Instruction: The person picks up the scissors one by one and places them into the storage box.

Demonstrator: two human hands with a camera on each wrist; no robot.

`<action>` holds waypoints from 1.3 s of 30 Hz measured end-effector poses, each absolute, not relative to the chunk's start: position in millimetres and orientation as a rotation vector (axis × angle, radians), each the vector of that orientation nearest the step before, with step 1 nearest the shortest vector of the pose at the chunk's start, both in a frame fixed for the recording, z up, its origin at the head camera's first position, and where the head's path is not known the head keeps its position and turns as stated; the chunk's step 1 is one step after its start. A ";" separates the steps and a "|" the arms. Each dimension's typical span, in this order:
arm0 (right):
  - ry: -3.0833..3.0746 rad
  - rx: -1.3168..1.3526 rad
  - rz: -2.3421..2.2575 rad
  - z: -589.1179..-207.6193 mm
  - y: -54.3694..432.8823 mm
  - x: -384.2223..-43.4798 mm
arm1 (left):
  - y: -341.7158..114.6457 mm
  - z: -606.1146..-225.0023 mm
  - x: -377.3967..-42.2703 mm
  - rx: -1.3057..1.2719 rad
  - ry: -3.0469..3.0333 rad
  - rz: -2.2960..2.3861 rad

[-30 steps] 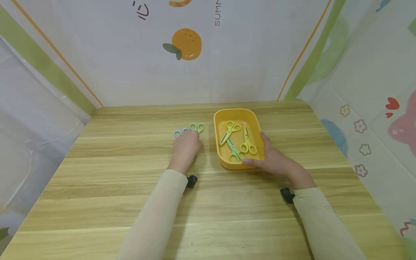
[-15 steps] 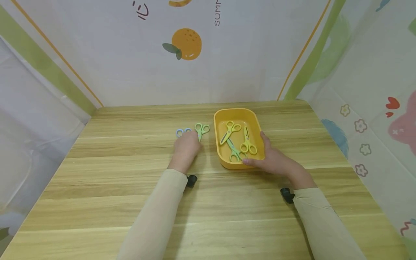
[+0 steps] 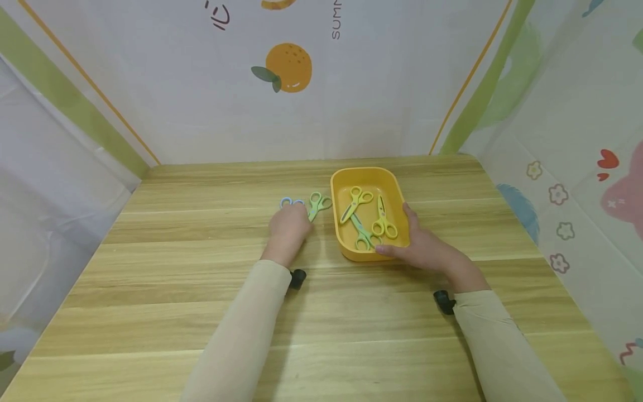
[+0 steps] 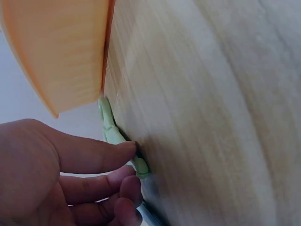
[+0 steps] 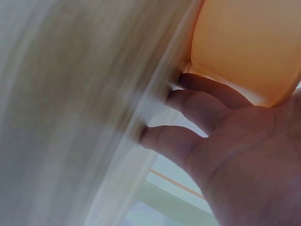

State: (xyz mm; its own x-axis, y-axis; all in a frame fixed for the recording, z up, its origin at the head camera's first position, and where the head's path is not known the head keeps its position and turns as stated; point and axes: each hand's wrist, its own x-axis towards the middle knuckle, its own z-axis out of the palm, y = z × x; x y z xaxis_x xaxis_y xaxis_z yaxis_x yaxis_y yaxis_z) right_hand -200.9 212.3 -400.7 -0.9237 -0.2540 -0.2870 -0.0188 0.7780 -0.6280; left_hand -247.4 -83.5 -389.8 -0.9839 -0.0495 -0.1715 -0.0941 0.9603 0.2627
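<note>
My left hand [image 3: 289, 229] pinches green scissors [image 3: 318, 206] between thumb and fingers, as the left wrist view shows. Their handle loops point toward the yellow box [image 3: 346, 255], close by its left wall. Just beyond the same hand show the loops of blue scissors [image 3: 285, 202]; the rest is hidden under it. My right hand [image 3: 426, 247] rests against the box's near right corner, thumb on the near rim, fingers stretched along the outer right wall. In the right wrist view several fingertips [image 5: 149, 136] touch the table. Inside the box lie yellow scissors [image 3: 384, 226], another yellow pair [image 3: 355, 202] and green scissors [image 3: 363, 233].
All this stands on a wood-grain table [image 3: 191, 290]. A printed white curtain [image 3: 226, 111] hangs along its back edge, with more curtain at both sides. Each wrist carries a small black camera, one of them a black camera [image 3: 298, 278] at the left cuff.
The green scissors have slid right, close to the box, and turned so their loops point that way. The blue scissors have shifted slightly right too. My right hand and the box stay put.
</note>
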 end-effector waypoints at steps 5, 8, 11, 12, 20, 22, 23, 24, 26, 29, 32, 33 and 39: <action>2.609 -0.207 -0.919 -400.1 212.3 -200.7 | -82.2 -389.5 -247.2 -0.113 2.928 0.404; 2.607 -0.203 -0.915 -400.0 212.6 -200.8 | -82.1 -389.4 -247.5 -0.111 2.928 0.400; 2.609 -0.196 -0.905 -399.8 212.9 -201.0 | -82.6 -389.8 -247.9 -0.110 2.936 0.404; 2.610 -0.193 -0.903 -399.9 213.2 -201.1 | -82.6 -390.0 -248.0 -0.110 2.936 0.406; 2.611 -0.188 -0.907 -402.4 214.9 -202.3 | -83.3 -391.8 -246.3 -0.122 2.915 0.463; 2.610 -0.190 -0.909 -402.0 215.1 -202.1 | -84.4 -392.9 -245.5 -0.112 2.918 0.492; 2.609 -0.191 -0.911 -401.6 215.0 -201.9 | -85.1 -393.2 -245.1 -0.103 2.921 0.496; 2.606 -0.193 -0.916 -401.2 214.9 -201.7 | -86.2 -393.5 -244.8 -0.091 2.927 0.497; 2.604 -0.199 -0.920 -400.3 214.1 -201.1 | -89.5 -393.3 -244.1 -0.066 2.939 0.501; 2.598 -0.205 -0.924 -399.4 213.3 -201.0 | -93.6 -391.0 -243.8 -0.046 2.953 0.486; 2.594 -0.197 -0.924 -398.7 213.9 -201.4 | -96.8 -387.0 -243.4 -0.080 2.954 0.540; 2.593 -0.196 -0.925 -398.5 214.1 -201.5 | -97.7 -385.4 -243.0 -0.095 2.949 0.571; 2.590 -0.197 -0.930 -399.9 215.6 -202.4 | -100.4 -374.0 -238.1 -0.170 2.874 0.786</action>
State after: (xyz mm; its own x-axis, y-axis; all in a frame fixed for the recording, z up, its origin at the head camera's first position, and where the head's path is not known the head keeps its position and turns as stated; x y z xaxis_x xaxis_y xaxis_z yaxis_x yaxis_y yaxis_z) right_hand -202.4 215.6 -399.9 -0.9177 -0.2555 -0.3041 -0.0035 0.7709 -0.6370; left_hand -238.1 -100.4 -374.0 -0.9812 -0.0681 -0.1805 -0.1505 0.8555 0.4954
